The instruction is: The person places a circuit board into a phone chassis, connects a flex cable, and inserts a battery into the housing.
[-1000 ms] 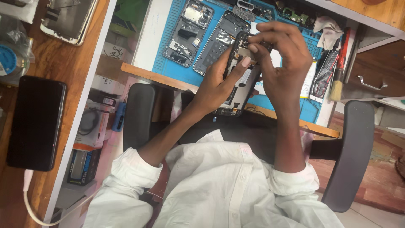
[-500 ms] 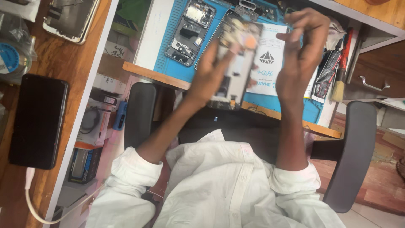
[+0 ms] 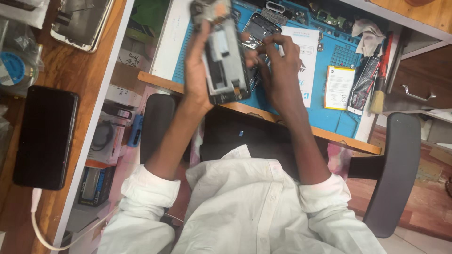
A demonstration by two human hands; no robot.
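- The left hand [image 3: 197, 70] gripped an opened phone frame [image 3: 222, 56], fingers wrapped behind it, and held it upright above the blue work mat [image 3: 329, 110].
- Just beside the frame, the right hand [image 3: 278, 70] was curled, fingertips pinched together; whether it held a small part could not be told.
- A yellow-edged battery [image 3: 340, 87] lay on the mat, off to the right hand's outer side.
- A black phone [image 3: 44, 136] lay well apart, beyond the left arm.

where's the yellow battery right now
In the head view the battery lies flat on the blue mat, to the right of the right hand, between the white paper and the brush.
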